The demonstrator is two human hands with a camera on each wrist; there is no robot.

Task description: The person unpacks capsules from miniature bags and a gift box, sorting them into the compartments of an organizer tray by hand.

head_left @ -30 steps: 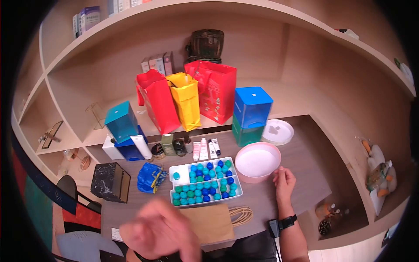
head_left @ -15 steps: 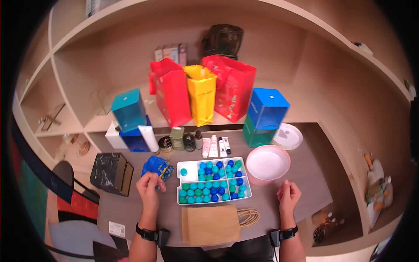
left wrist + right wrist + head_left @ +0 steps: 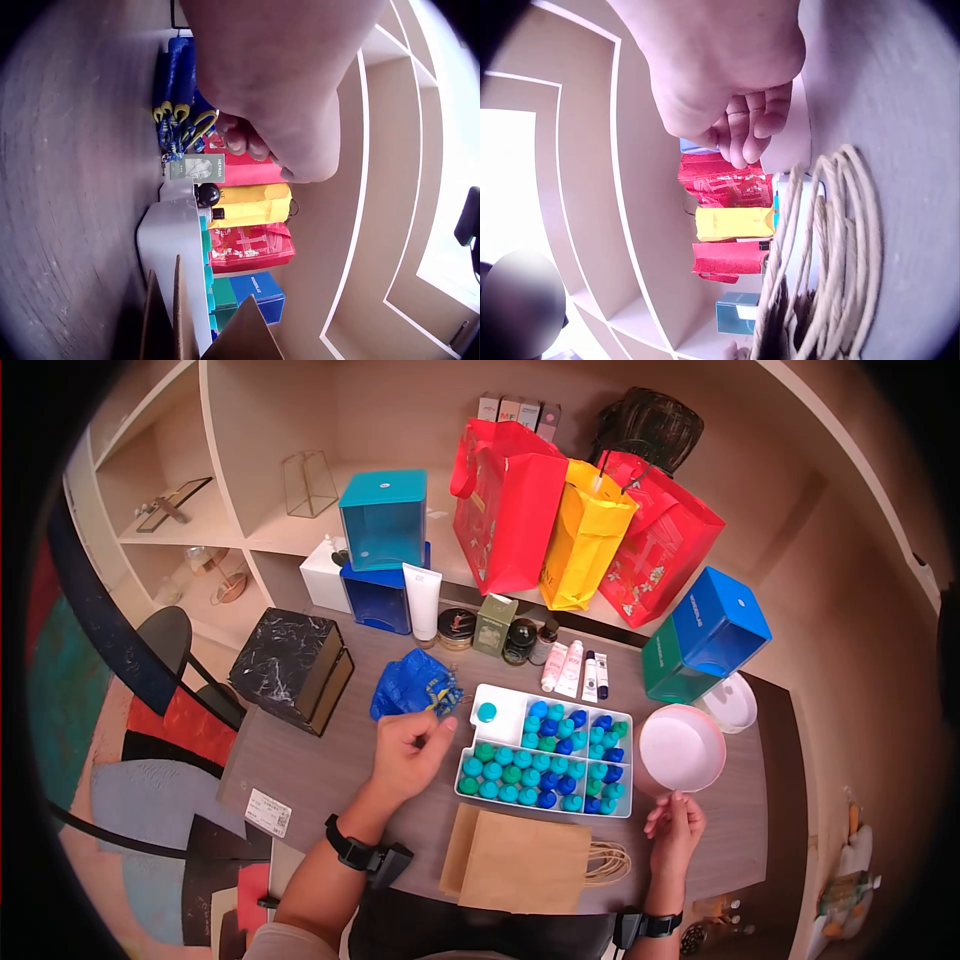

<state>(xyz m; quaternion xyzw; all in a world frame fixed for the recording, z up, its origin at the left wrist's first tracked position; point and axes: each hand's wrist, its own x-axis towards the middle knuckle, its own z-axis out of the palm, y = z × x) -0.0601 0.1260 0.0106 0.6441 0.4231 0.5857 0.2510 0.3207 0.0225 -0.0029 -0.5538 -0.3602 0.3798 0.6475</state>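
Observation:
My left hand hovers with loosely curled fingers between a crumpled blue bag with yellow straps and the left end of a white divided tray. It holds nothing. Small blue, teal and green balls fill most of the tray's compartments; one teal ball sits alone at the upper left. On the other side, my right hand, also empty, has its fingers loosely bent just in front of a pink bowl. Brown paper bags with twisted handles lie flat between my forearms.
Behind the tray stand small tubes, jars and a white tube. Red bags and a yellow bag stand on the shelf. A black marbled box is at left; blue and green boxes are stacked at right.
My left hand has come down from close before the camera to beside the tray's left end. The head view has turned left, shifting the table rightward. My right hand stays near the bowl.

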